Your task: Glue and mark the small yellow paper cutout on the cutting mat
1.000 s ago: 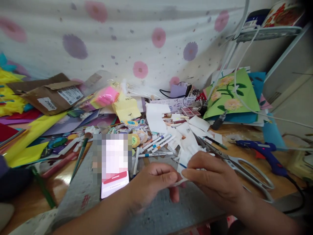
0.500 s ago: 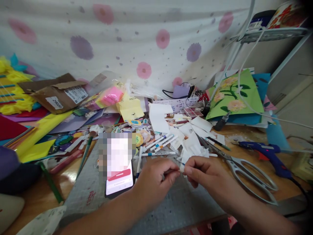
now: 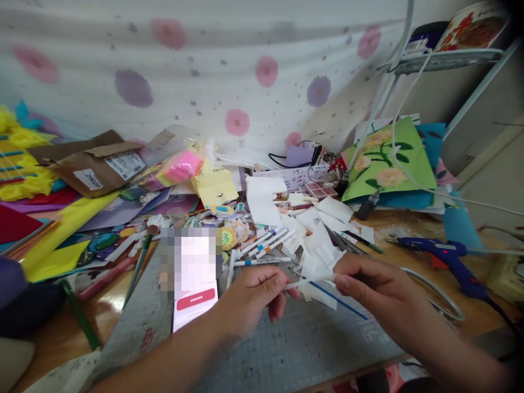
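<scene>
My left hand (image 3: 264, 289) pinches one end of a thin white strip (image 3: 309, 281), thumb against forefinger. The other end is in a pinch of my right hand (image 3: 368, 286), so the strip spans the gap between both hands, nearly level. Whether it is paper or tape, I cannot tell. Under and behind it, a slim blue stick (image 3: 344, 303) lies slantwise on the grey cutting mat (image 3: 286, 349). White paper scraps (image 3: 319, 248) are heaped just beyond. To the left of my left hand lies a lit phone (image 3: 195, 300), its screen partly blurred out.
Scissors (image 3: 444, 308) lie partly hidden behind my right hand. A blue glue gun (image 3: 442, 248) rests at the right. White markers (image 3: 264, 261) lie beyond the hands, a brush (image 3: 141, 256) at left. A cardboard box (image 3: 96, 164) and green flower card (image 3: 393, 158) stand farther back.
My hands have moved apart, the right one to the right, and the white strip now stretches between them. The blue stick now shows lying on the mat. The view has shifted slightly.
</scene>
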Motion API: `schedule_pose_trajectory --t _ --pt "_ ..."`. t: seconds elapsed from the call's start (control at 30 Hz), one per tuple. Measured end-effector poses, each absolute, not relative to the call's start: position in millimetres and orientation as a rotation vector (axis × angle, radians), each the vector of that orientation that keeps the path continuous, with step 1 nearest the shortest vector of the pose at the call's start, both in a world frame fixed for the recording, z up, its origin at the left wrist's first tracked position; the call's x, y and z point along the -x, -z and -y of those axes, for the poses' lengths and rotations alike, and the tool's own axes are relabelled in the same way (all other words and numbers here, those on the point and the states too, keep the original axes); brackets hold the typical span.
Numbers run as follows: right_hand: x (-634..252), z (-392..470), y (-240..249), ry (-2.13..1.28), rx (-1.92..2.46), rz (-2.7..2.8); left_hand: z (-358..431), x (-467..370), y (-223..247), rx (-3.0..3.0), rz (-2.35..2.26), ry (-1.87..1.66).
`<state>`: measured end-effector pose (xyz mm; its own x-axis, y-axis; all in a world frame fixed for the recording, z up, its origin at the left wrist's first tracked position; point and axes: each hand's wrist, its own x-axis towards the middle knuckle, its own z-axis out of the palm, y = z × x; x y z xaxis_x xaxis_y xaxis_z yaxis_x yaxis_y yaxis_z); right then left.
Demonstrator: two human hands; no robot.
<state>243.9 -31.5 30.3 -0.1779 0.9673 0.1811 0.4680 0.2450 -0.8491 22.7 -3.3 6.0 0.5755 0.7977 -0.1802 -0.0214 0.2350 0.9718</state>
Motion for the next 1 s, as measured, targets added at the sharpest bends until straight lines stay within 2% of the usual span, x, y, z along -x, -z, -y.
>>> schedule_pose_trajectory --t 0.17,0.47,0.6,0.8,1.0 --pt "-249.5 35.1 -32.1 -0.638 1.249 1.914 5.8 -26.0 -3.7 -1.021 -0.783 -0.650" --pt "-261.4 41.5 -36.2 -0.036 0.911 2.263 6.6 -28.5 -1.3 -0.826 -0.763 -0.643" --pt "-266.6 41.6 -35.8 0.058 0.895 2.313 5.9 -26.9 -4.7 -0.824 -0.773 -0.599" --pt "-267.5 37.5 -34.5 0.003 0.952 2.271 3.0 -23.0 -4.8 -0.959 -0.747 -0.568" --pt "-265.1 36.5 -31.8 -0.639 1.280 1.948 1.3 -19.1 -0.6 -1.360 -0.826 -0.598"
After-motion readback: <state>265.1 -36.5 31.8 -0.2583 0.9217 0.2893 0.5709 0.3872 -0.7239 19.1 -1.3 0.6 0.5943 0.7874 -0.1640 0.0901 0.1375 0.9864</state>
